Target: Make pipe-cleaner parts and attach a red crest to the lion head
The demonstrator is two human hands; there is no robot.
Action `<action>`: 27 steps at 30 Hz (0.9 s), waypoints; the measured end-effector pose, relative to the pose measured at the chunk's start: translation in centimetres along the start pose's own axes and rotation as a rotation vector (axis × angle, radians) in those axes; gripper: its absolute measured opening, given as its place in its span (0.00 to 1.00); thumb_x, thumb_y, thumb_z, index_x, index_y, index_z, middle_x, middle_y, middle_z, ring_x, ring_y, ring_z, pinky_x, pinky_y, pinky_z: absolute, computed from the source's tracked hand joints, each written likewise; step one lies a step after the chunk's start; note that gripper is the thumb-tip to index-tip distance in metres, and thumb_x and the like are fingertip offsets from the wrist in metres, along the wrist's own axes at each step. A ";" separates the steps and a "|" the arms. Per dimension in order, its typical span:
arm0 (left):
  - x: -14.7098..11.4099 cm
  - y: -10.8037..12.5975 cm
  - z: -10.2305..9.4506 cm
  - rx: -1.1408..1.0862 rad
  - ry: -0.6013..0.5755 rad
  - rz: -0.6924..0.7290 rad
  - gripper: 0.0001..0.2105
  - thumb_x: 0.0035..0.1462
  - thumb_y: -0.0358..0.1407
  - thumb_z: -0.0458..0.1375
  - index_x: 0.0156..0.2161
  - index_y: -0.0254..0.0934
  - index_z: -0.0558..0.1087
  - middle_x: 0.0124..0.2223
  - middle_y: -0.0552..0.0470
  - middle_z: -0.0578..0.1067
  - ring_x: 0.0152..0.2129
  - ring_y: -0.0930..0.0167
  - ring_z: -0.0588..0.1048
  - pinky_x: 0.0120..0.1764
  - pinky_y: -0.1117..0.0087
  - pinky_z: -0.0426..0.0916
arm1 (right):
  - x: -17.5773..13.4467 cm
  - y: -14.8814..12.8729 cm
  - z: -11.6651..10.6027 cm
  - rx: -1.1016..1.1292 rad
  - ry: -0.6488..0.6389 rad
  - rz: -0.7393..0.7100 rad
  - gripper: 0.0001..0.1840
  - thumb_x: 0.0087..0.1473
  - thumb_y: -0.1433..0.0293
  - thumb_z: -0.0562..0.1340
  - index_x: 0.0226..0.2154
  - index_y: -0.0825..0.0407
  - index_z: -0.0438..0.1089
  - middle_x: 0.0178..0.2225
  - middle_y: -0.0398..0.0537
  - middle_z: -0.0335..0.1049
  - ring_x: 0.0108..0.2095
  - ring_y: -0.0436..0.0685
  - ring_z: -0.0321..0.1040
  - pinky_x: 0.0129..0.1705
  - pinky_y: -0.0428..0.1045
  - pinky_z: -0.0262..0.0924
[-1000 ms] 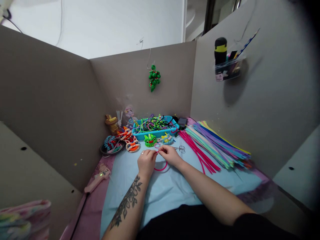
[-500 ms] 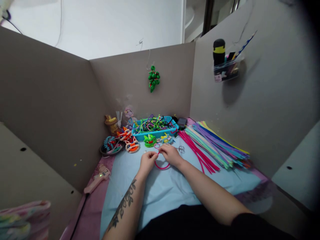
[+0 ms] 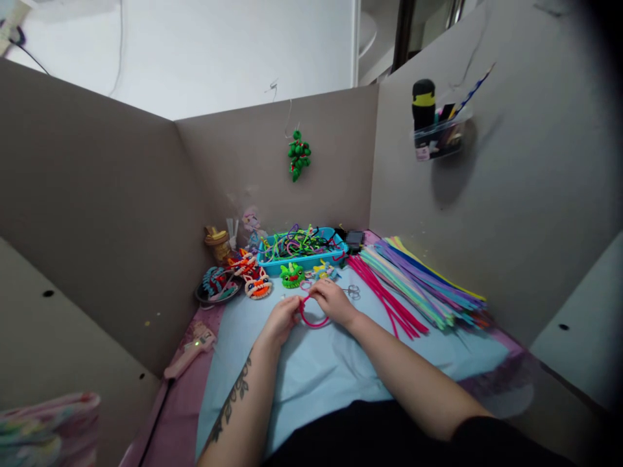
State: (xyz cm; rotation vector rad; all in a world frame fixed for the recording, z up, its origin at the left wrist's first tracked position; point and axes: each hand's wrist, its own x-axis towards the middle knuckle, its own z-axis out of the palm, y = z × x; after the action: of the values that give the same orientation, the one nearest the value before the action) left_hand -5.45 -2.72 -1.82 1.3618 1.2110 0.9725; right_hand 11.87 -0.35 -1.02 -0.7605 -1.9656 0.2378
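A hot-pink pipe cleaner [image 3: 315, 325], bent into a loop, hangs between my two hands over the light blue cloth [image 3: 335, 376]. My left hand [image 3: 286, 316] pinches it at the loop's left side, fingers closed. My right hand [image 3: 331, 301] is closed on its upper right part, with the fingertips bent down and partly hidden. Just beyond my hands sit a green animal head [image 3: 293, 275] and a yellow-and-blue figure [image 3: 325, 270] made of pipe cleaners. Beside my right hand lie scissors [image 3: 354, 292].
Pink pipe cleaners [image 3: 389, 299] and a multicoloured bundle [image 3: 423, 279] lie at right. A blue tray [image 3: 277, 265] of tangled pieces stands behind. At left are an orange-and-white animal head [image 3: 257, 285], a dark bowl [image 3: 217, 300] and a corded pink glue gun [image 3: 189, 357]. Grey panels [image 3: 277, 175] enclose the table.
My left hand has shifted slightly left and away from my right hand, widening the gap between them. The pink loop is still held, and my right hand has hardly moved.
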 end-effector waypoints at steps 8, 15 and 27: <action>0.3 0.5 -0.2 0.143 0.205 0.203 0.10 0.57 0.38 0.56 0.41 0.33 0.70 0.42 0.49 0.73 0.38 0.68 0.72 0.41 0.60 0.69 | 0.1 0.1 -0.1 0.022 0.016 0.046 0.08 0.54 0.77 0.57 0.28 0.51 0.69 0.28 0.45 0.69 0.33 0.55 0.64 0.39 0.50 0.58; 0.1 0.2 0.2 0.167 0.119 0.186 0.11 0.58 0.38 0.55 0.41 0.33 0.70 0.41 0.49 0.73 0.37 0.69 0.73 0.40 0.62 0.70 | -0.1 -0.3 0.3 0.064 -0.012 0.003 0.08 0.54 0.77 0.57 0.28 0.51 0.69 0.28 0.46 0.69 0.35 0.56 0.64 0.40 0.51 0.58; -0.4 0.5 0.3 0.139 0.095 0.202 0.10 0.57 0.39 0.55 0.36 0.33 0.71 0.34 0.52 0.72 0.28 0.73 0.70 0.33 0.69 0.67 | -0.2 -0.7 0.5 0.110 -0.007 0.014 0.08 0.54 0.78 0.57 0.28 0.51 0.68 0.29 0.46 0.68 0.34 0.55 0.63 0.41 0.51 0.58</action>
State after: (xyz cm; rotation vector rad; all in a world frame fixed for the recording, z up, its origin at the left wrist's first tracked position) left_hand -5.10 -3.16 -1.30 1.5863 1.2481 1.1221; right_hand 11.25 -0.97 -1.12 -0.7037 -1.9377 0.3545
